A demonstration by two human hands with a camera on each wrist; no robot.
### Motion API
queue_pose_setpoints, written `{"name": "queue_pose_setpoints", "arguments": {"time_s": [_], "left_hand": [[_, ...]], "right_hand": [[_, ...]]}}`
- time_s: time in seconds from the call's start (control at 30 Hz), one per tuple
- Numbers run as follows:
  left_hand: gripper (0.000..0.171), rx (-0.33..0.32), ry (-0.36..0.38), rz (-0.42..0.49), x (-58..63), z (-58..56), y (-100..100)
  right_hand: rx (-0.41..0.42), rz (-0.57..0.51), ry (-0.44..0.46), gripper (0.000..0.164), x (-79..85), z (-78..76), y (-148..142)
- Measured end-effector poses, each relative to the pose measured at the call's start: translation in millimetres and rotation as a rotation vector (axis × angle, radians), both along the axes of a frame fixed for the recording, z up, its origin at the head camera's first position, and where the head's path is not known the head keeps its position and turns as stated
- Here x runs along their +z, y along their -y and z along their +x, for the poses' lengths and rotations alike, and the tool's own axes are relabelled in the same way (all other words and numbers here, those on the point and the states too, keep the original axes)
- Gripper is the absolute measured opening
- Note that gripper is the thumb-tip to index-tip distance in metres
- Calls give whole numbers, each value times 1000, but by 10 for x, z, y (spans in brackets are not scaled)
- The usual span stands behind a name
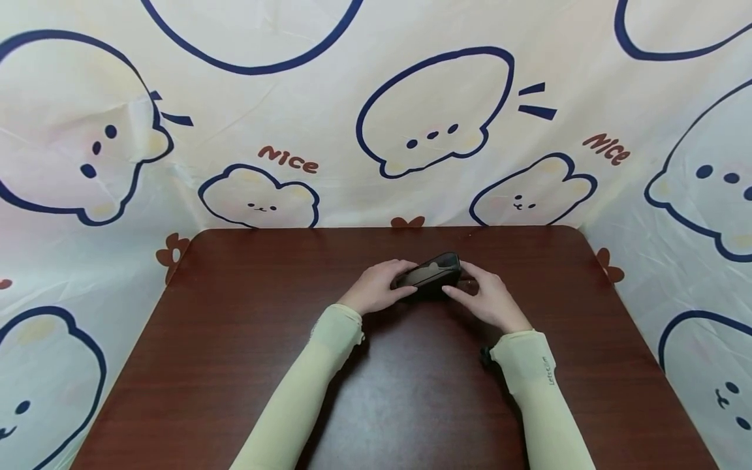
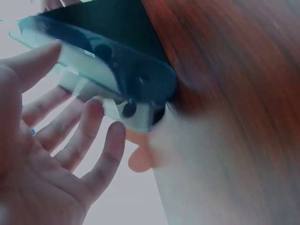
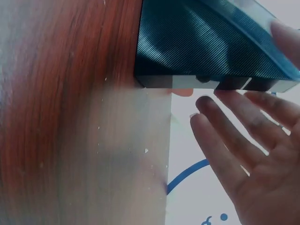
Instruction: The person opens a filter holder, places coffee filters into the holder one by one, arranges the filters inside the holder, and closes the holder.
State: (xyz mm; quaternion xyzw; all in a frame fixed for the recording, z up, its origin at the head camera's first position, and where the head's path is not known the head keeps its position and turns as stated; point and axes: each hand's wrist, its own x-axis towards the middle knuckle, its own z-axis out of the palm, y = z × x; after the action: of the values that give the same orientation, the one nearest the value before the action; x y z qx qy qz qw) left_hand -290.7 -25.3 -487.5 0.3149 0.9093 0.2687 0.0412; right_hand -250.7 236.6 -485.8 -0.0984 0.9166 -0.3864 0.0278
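Near the back of the table, a black wedge-shaped box (image 1: pixel 433 273) lies between both hands. Its upper face is glossy with a grey patch. Its end toward the right hand shows a finely ribbed dark face (image 3: pixel 197 44) in the right wrist view. My left hand (image 1: pixel 378 287) holds the left end, thumb at the near side and fingers at the far side. The right hand (image 1: pixel 484 297) holds the other end the same way, its fingertips at one edge and its thumb (image 3: pixel 286 42) across the glossy side. Exactly what the box is cannot be told.
The dark reddish-brown wooden table (image 1: pixel 264 281) has rounded back corners. A pale cloth (image 1: pixel 329 130) with cartoon animals hangs behind and at both sides. Light sleeves (image 1: pixel 329 346) cover both forearms, and a small black thing (image 1: pixel 485 356) shows at the right wrist.
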Motion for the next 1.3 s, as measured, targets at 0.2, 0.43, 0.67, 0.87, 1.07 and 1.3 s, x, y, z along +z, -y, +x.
{"name": "queue_pose_setpoints", "arguments": {"time_s": [0.2,0.43,0.67,0.87,1.07,1.3], "left_hand": [[48,6,24,-16,-12,-8,68],[48,0,26,-16,-17,13,96],[49,-9,54,-27,-13,53,155],[48,-27,114,-12,-22,71,197],[44,-42,127,23,-34,62,217],[45,-37,127,19,-51,83,272]], "right_hand": [[-112,47,-60,73,90,62,101],[-141,33,-91,71,93,75,191],[-124,21,-98,65,72,54,235],[-106,-35,-58,59,75,40,293],[-77,-78,13,70,78,39,370],[-6,-104,70,80,63,35,485]]}}
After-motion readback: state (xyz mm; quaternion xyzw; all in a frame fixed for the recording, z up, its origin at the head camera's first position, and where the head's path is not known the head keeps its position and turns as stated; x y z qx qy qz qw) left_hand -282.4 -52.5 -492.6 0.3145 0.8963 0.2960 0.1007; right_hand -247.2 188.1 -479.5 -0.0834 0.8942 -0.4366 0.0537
